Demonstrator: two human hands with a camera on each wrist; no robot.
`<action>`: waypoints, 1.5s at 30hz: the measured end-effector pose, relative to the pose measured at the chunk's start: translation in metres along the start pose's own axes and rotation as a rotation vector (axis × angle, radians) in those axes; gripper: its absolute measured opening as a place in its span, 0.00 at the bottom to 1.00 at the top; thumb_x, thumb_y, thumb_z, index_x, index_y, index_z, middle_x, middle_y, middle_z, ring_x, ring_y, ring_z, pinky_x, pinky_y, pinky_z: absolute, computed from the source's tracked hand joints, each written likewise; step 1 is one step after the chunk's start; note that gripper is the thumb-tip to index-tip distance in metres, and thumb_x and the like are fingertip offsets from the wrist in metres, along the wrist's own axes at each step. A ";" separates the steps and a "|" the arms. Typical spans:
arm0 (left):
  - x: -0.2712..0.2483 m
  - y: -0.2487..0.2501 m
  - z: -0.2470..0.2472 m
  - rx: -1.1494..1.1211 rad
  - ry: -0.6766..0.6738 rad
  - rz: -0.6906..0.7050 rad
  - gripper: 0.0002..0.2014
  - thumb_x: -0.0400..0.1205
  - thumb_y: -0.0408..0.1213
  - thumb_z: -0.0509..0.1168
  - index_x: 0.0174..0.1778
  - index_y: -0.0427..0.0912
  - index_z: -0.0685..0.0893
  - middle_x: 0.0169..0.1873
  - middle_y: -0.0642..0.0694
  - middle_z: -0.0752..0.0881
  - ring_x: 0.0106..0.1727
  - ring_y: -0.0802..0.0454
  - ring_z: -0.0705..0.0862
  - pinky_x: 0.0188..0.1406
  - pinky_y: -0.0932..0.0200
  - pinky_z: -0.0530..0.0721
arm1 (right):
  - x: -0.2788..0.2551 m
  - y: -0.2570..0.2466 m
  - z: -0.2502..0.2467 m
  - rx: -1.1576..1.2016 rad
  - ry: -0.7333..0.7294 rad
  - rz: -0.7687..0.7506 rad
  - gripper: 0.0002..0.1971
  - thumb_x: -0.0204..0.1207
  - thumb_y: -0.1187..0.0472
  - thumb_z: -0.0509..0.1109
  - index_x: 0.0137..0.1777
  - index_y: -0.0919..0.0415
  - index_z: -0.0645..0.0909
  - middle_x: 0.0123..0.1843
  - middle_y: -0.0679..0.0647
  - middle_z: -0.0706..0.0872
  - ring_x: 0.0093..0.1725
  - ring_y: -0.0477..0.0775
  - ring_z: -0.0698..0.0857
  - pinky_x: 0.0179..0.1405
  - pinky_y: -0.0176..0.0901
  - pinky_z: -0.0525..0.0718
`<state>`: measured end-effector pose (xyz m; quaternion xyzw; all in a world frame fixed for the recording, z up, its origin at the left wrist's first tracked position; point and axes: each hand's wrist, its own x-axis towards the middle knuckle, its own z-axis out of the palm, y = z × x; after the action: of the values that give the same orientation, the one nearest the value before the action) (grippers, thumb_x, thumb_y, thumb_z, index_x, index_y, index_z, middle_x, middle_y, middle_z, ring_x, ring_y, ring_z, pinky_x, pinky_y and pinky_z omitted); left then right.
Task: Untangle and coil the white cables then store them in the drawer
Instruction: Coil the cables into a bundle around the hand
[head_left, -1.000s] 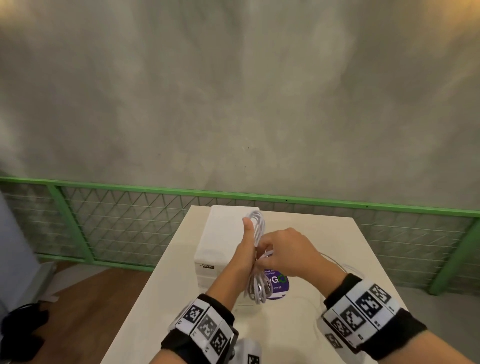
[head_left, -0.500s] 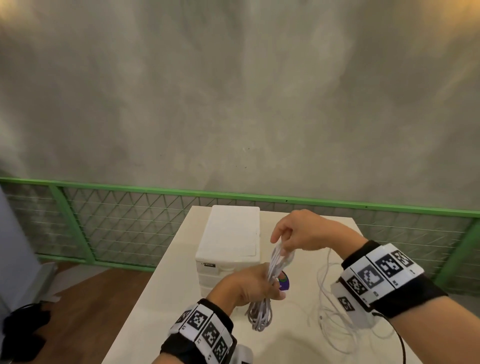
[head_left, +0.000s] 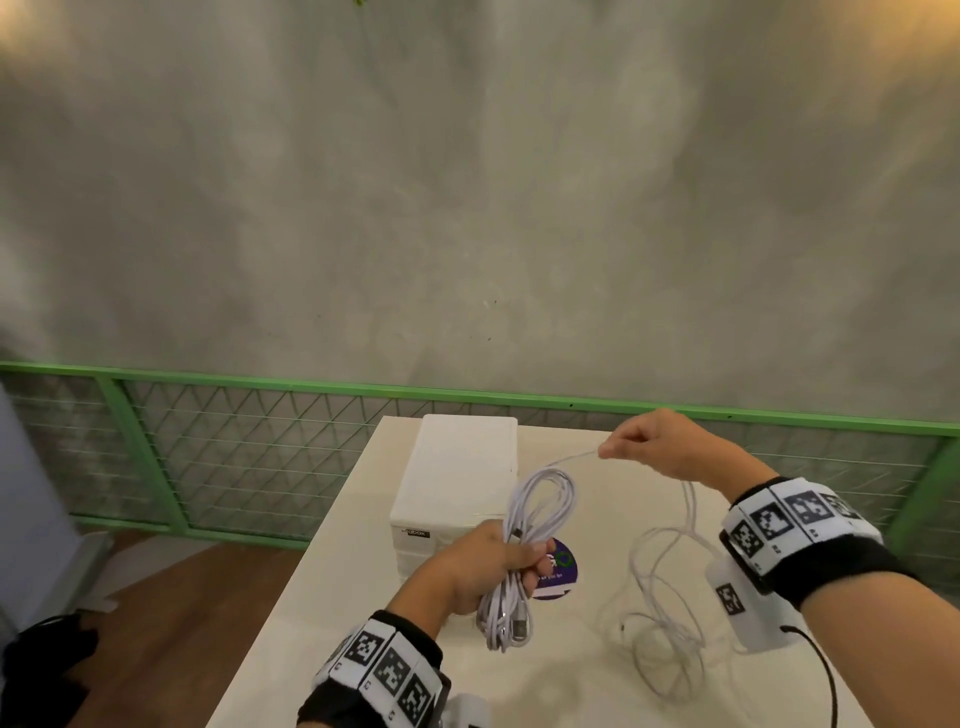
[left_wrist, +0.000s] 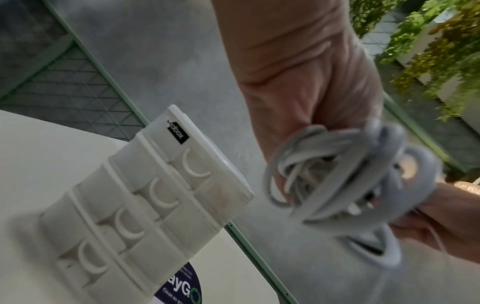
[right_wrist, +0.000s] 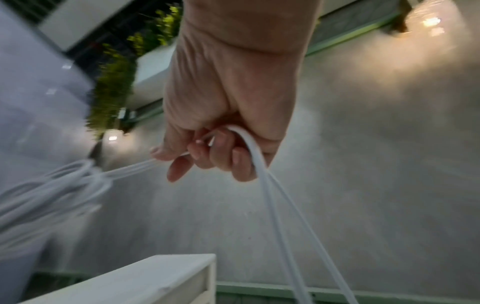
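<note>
Your left hand (head_left: 480, 564) fists the coiled white cable bundle (head_left: 524, 551); your right hand (head_left: 657, 447) pinches its thin, limp, springy loose strand (head_left: 571, 460). Grip mid-coil.

A semi-outdoor seating spot, likely a café terrace or balcony, is suggested: a cream tabletop (head_left: 332, 597) is set against a green mesh railing (head_left: 218, 457) before a bare concrete wall (head_left: 467, 208). Hanging greenery (left_wrist: 426, 41) (blurred), warm lamps (right_wrist: 431, 21) and a round purple sticker (head_left: 563, 571) are seen.
</note>
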<state>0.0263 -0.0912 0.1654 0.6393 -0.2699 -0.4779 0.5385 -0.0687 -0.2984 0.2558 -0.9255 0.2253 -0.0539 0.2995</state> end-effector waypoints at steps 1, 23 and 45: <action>0.001 0.000 -0.004 -0.045 0.031 0.001 0.09 0.83 0.32 0.61 0.38 0.37 0.82 0.26 0.45 0.82 0.20 0.58 0.80 0.25 0.64 0.82 | -0.001 0.006 -0.004 0.065 0.034 0.035 0.11 0.75 0.50 0.69 0.46 0.56 0.88 0.25 0.42 0.80 0.22 0.41 0.70 0.24 0.33 0.67; 0.014 0.028 0.020 -0.707 0.319 0.169 0.16 0.84 0.38 0.59 0.56 0.29 0.85 0.54 0.35 0.89 0.51 0.45 0.89 0.38 0.62 0.90 | -0.036 -0.054 0.108 -0.214 0.093 -0.072 0.24 0.83 0.44 0.42 0.79 0.44 0.55 0.63 0.57 0.76 0.56 0.59 0.80 0.54 0.50 0.77; 0.014 0.037 0.014 -0.812 0.151 0.208 0.16 0.87 0.38 0.52 0.44 0.35 0.83 0.42 0.38 0.92 0.43 0.46 0.92 0.35 0.54 0.91 | -0.027 -0.039 0.101 0.697 -0.376 0.162 0.11 0.70 0.54 0.73 0.33 0.58 0.78 0.25 0.55 0.76 0.18 0.48 0.66 0.16 0.35 0.63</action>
<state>0.0251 -0.1192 0.1963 0.3778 -0.0827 -0.4404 0.8102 -0.0539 -0.2048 0.1973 -0.7416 0.2072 0.0669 0.6346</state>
